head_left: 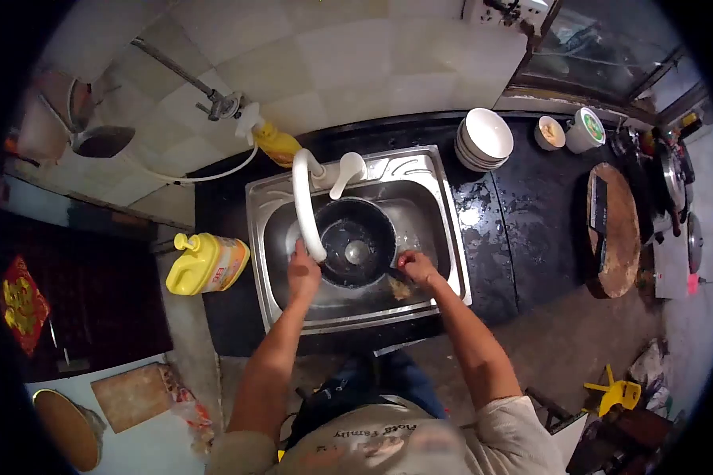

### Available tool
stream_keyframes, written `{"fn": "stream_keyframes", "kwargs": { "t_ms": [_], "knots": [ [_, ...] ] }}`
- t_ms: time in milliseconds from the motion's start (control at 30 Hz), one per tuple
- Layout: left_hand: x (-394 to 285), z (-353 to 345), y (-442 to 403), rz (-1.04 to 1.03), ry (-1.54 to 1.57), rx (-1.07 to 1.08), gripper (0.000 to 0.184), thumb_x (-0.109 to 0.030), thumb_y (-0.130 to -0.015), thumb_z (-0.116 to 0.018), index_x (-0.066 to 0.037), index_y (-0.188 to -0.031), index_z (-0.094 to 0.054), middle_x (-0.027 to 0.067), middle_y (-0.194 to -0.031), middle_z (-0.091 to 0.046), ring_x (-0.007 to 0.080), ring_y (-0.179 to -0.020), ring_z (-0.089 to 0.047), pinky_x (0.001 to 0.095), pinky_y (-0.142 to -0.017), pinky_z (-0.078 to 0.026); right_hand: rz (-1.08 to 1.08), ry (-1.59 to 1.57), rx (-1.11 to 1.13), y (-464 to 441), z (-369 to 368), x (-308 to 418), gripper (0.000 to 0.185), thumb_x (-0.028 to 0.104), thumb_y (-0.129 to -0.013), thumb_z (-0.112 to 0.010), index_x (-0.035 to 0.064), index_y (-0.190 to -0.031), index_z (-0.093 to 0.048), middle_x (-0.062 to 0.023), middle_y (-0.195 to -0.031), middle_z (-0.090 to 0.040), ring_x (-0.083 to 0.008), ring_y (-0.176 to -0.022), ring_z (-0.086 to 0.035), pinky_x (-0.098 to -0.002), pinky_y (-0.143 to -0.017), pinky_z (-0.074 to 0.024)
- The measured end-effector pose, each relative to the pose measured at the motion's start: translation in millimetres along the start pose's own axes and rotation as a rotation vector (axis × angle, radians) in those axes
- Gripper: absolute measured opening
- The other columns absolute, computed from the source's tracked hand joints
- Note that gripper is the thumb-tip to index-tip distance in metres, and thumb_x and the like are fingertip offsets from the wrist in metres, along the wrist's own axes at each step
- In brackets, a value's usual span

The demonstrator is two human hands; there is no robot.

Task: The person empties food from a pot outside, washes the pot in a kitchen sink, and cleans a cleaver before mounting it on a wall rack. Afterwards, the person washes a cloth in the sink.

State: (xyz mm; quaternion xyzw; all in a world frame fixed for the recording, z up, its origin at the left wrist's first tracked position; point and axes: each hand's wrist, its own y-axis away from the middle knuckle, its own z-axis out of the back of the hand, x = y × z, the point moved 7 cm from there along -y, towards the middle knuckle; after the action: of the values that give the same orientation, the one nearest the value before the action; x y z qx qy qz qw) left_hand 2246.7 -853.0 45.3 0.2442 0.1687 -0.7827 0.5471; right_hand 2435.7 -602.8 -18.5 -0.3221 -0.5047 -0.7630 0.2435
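Note:
A round black pot (348, 277) sits in the stainless steel sink (356, 323), with a small pale round patch at its bottom. At the pot's left side, my left hand (303, 277) is closed on the rim, its fingertips partly hidden beside the white faucet spout (303, 198). My right hand (420, 267) is closed at the right rim, fingers curled in. Below that hand, a yellowish-brown clump (400, 288) lies in the sink. The faucet's white lever (347, 172) stands behind the pot.
A yellow pump jug (207, 265) stands left of the sink, and a yellow bottle (277, 145) behind it. To the right are stacked white bowls (487, 136), a small bowl (550, 133), a white tub (586, 131) and a cleaver (598, 214) on a round wooden board (622, 237).

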Motion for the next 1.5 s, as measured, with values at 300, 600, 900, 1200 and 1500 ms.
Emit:
{"fn": "stream_keyframes", "kwargs": {
  "t_ms": [300,600,900,1200,1500],
  "knots": [
    [-55.0,-114.7,43.6,0.546,0.361,0.593,0.048,-0.039,-0.084,-0.049,0.003,-0.106,-0.058,0.0204,-0.089,-0.066,0.0329,-0.066,-0.066,0.0423,-0.058,-0.052,0.277,-0.119,-0.118,36.8,-40.2,22.8,0.038,-0.003,-0.067,-0.062,0.0067,-0.103,-0.056,-0.0043,-0.083,-0.059,-0.0121,-0.075,-0.056,-0.0272,-0.068,-0.0469],
    [6.1,-99.9,44.6,0.999,1.18,0.889,0.005,0.004,-0.075,-0.058,0.0,-0.074,-0.054,0.0131,-0.062,-0.053,0.02,-0.044,-0.05,0.0298,-0.037,-0.037,0.172,-0.553,-0.263,89.0,-10.2,56.2,0.069,-0.009,-0.066,-0.057,0.0091,-0.131,-0.042,-0.0043,-0.088,-0.052,-0.0154,-0.08,-0.054,-0.0283,-0.07,-0.0471],
    [-27.6,33.6,77.8,0.592,1.033,0.829,0.036,-0.004,-0.078,-0.061,0.004,-0.11,-0.047,0.0092,-0.063,-0.055,0.0167,-0.048,-0.055,0.0272,-0.042,-0.043,0.5,0.011,-0.377,71.3,-66.3,144.1,0.065,0.006,-0.072,-0.055,0.0099,-0.135,-0.039,-0.0151,-0.092,-0.059,-0.0251,-0.083,-0.06,-0.0339,-0.075,-0.0484],
    [-24.2,84.5,83.0,0.442,0.786,0.734,0.014,-0.003,-0.084,-0.051,-0.001,-0.094,-0.041,0.0123,-0.081,-0.058,0.013,-0.045,-0.05,0.0272,-0.034,-0.036,0.51,0.451,-0.225,49.5,-146.0,193.1,0.061,0.013,-0.073,-0.065,0.0085,-0.128,-0.038,-0.0261,-0.113,-0.047,-0.0451,-0.093,-0.056,-0.049,-0.079,-0.0487],
    [-7.9,77.0,81.6,0.359,0.498,0.763,0.034,-0.002,-0.084,-0.047,0.001,-0.117,-0.04,0.0144,-0.08,-0.061,0.0197,-0.055,-0.058,0.0343,-0.043,-0.044,0.596,0.427,-0.417,24.1,-120.3,185.5,0.038,0.016,-0.076,-0.066,0.0119,-0.111,-0.05,-0.0179,-0.1,-0.058,-0.0354,-0.085,-0.062,-0.0415,-0.071,-0.0513]
  ]
}}
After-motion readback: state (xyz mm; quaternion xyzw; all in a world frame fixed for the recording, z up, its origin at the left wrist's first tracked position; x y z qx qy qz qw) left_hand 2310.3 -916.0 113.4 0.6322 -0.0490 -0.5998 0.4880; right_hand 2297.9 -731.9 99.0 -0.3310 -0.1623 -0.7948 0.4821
